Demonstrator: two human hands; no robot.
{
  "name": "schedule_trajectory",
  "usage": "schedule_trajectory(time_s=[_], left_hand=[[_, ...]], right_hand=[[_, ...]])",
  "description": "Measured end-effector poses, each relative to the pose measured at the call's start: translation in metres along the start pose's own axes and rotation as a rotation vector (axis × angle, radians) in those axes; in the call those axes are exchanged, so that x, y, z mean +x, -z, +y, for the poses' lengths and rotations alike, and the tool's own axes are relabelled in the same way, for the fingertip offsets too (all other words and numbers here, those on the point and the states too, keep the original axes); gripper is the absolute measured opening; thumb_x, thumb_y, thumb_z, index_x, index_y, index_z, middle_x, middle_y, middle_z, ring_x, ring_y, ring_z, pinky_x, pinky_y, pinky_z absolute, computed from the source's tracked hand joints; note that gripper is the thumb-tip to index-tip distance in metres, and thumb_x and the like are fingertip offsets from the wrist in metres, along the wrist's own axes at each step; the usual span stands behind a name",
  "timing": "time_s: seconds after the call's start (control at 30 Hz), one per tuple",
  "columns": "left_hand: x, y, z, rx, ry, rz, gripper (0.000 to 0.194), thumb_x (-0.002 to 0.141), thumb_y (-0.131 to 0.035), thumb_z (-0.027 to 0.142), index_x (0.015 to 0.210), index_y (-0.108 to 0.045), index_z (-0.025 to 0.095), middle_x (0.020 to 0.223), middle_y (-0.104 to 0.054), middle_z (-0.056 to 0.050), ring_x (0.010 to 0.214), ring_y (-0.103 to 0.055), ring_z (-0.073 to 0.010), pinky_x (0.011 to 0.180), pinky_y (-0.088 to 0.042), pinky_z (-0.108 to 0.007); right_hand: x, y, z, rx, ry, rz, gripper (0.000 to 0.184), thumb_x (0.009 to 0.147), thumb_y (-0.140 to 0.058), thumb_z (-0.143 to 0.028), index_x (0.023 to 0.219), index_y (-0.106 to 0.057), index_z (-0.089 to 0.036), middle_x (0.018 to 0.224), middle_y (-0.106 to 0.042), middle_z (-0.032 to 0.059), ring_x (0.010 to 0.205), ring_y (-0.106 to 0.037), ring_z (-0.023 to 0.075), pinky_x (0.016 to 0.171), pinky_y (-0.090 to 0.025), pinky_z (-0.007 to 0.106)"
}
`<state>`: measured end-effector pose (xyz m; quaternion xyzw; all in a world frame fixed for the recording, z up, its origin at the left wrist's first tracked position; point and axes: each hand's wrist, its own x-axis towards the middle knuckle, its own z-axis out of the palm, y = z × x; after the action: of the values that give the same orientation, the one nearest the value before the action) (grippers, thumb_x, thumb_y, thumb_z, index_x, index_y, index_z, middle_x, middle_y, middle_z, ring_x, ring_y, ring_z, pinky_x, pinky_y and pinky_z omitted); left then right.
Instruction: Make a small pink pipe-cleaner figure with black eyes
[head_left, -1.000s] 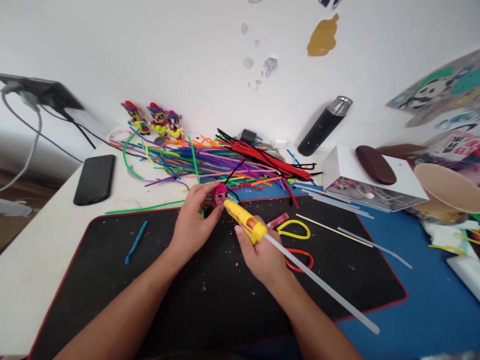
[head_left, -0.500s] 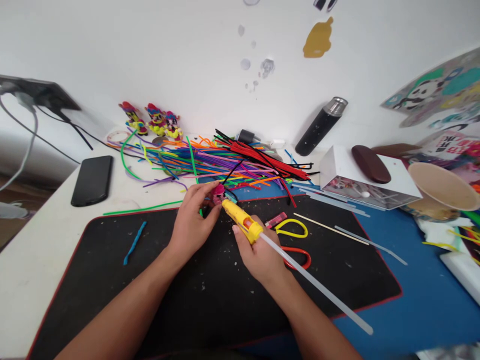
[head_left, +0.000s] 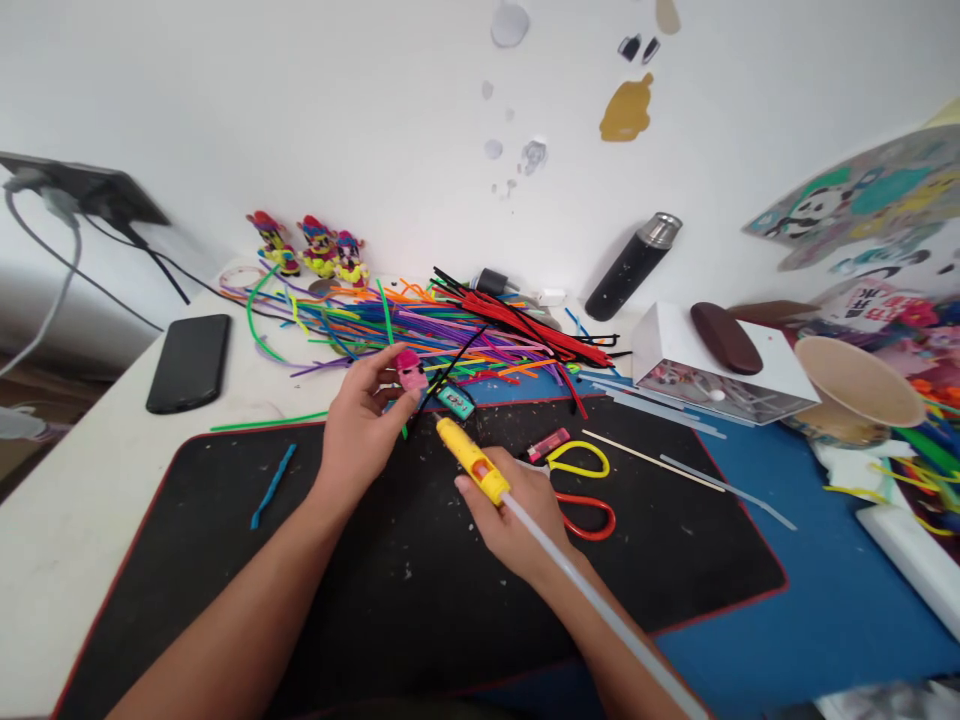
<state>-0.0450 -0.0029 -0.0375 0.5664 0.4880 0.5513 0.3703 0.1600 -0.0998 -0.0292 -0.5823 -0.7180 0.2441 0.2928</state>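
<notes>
My left hand (head_left: 358,425) pinches a small pink craft piece (head_left: 410,367) between thumb and fingers, just in front of a heap of coloured pipe cleaners (head_left: 450,328). My right hand (head_left: 517,515) grips a yellow glue gun (head_left: 471,461) with a long clear glue stick (head_left: 600,610) running out of its back. The gun's nozzle points up-left, a short way below and right of the pink piece and apart from it. Both hands hover over a black mat (head_left: 225,560).
Yellow and red scissors (head_left: 581,480), a pink lighter (head_left: 547,445) and a teal object (head_left: 455,402) lie right of the hands. A black phone (head_left: 189,360) lies left, a blue pipe cleaner piece (head_left: 271,485) on the mat. A black bottle (head_left: 631,265), white box (head_left: 712,365), paper cup (head_left: 855,385) stand right.
My left hand has lifted the pink piece up and left, away from the glue gun's nozzle. The right hand with the gun has dropped back slightly.
</notes>
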Motion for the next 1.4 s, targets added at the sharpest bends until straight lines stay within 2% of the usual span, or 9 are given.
schedule_trajectory(time_s=[0.17, 0.37, 0.57, 0.73, 0.87, 0.97, 1.07, 1.3, 1.4], left_hand=[[0.006, 0.005, 0.004, -0.155, 0.068, 0.078, 0.055, 0.082, -0.085, 0.032, 0.134, -0.070, 0.024, 0.121, -0.074, -0.007, 0.104, -0.070, -0.0204, 0.086, -0.060, -0.031], [0.003, 0.001, 0.009, -0.193, 0.077, 0.041, 0.057, 0.080, -0.085, 0.032, 0.134, -0.069, 0.022, 0.119, -0.074, -0.007, 0.105, -0.070, -0.0204, 0.089, -0.060, -0.032], [0.000, -0.001, 0.008, -0.203, 0.092, -0.001, 0.060, 0.078, -0.086, 0.033, 0.134, -0.069, 0.022, 0.122, -0.074, -0.009, 0.107, -0.070, -0.0226, 0.095, -0.060, -0.037], [-0.001, -0.002, 0.009, -0.200, 0.094, -0.007, 0.061, 0.078, -0.087, 0.035, 0.135, -0.069, 0.022, 0.125, -0.074, -0.010, 0.107, -0.070, -0.0230, 0.092, -0.061, -0.036], [-0.001, -0.003, 0.007, -0.183, 0.075, -0.008, 0.061, 0.079, -0.087, 0.034, 0.136, -0.070, 0.023, 0.125, -0.074, -0.009, 0.107, -0.069, -0.0223, 0.091, -0.060, -0.035], [-0.001, -0.003, 0.006, -0.177, 0.078, -0.013, 0.061, 0.079, -0.087, 0.033, 0.137, -0.070, 0.023, 0.121, -0.073, -0.008, 0.105, -0.069, -0.0215, 0.091, -0.060, -0.035], [-0.002, -0.005, 0.006, -0.177, 0.086, -0.025, 0.060, 0.079, -0.087, 0.033, 0.136, -0.071, 0.024, 0.119, -0.072, -0.007, 0.103, -0.068, -0.0210, 0.090, -0.061, -0.035], [-0.006, -0.010, 0.006, -0.131, 0.053, -0.081, 0.054, 0.083, -0.083, 0.033, 0.135, -0.070, 0.025, 0.123, -0.069, -0.008, 0.106, -0.068, -0.0216, 0.086, -0.062, -0.033], [-0.007, -0.011, 0.004, -0.107, 0.060, -0.109, 0.052, 0.084, -0.083, 0.032, 0.134, -0.070, 0.025, 0.127, -0.069, -0.009, 0.111, -0.068, -0.0232, 0.088, -0.063, -0.034]], right_hand=[[-0.008, -0.004, 0.000, -0.083, 0.089, -0.141, 0.026, 0.097, -0.068, -0.035, 0.118, -0.070, -0.021, 0.099, -0.082, 0.0059, 0.087, -0.076, 0.0252, 0.074, -0.047, 0.031], [-0.004, -0.012, -0.010, -0.230, 0.161, -0.262, 0.028, 0.095, -0.070, -0.027, 0.122, -0.071, -0.019, 0.106, -0.079, 0.0082, 0.098, -0.072, 0.0272, 0.089, -0.049, 0.037], [0.000, -0.017, -0.007, -0.270, 0.124, -0.228, 0.028, 0.099, -0.071, -0.029, 0.126, -0.069, -0.019, 0.110, -0.077, 0.0094, 0.102, -0.070, 0.0278, 0.094, -0.049, 0.040], [-0.006, -0.016, -0.008, -0.271, 0.142, -0.236, 0.042, 0.102, -0.072, -0.040, 0.136, -0.066, -0.018, 0.117, -0.076, 0.0116, 0.108, -0.068, 0.0298, 0.100, -0.050, 0.043], [-0.009, -0.006, -0.006, -0.210, 0.171, -0.181, 0.032, 0.106, -0.067, -0.040, 0.131, -0.070, -0.020, 0.109, -0.076, 0.0094, 0.102, -0.068, 0.0267, 0.094, -0.051, 0.039], [-0.008, 0.010, 0.006, -0.148, 0.094, -0.055, 0.018, 0.107, -0.064, -0.030, 0.118, -0.074, -0.021, 0.094, -0.074, 0.0059, 0.092, -0.068, 0.0232, 0.085, -0.051, 0.035], [-0.004, 0.029, 0.021, -0.149, 0.023, 0.018, 0.012, 0.105, -0.063, -0.023, 0.106, -0.075, -0.020, 0.092, -0.074, 0.0048, 0.087, -0.068, 0.0212, 0.082, -0.049, 0.033], [0.007, 0.056, 0.044, -0.361, -0.066, -0.092, 0.011, 0.103, -0.065, -0.020, 0.104, -0.075, -0.023, 0.092, -0.075, 0.0032, 0.090, -0.070, 0.0220, 0.092, -0.050, 0.036], [0.013, 0.058, 0.045, -0.439, -0.060, -0.149, 0.013, 0.104, -0.063, -0.019, 0.105, -0.076, -0.022, 0.099, -0.076, 0.0058, 0.093, -0.070, 0.0223, 0.085, -0.050, 0.033]])
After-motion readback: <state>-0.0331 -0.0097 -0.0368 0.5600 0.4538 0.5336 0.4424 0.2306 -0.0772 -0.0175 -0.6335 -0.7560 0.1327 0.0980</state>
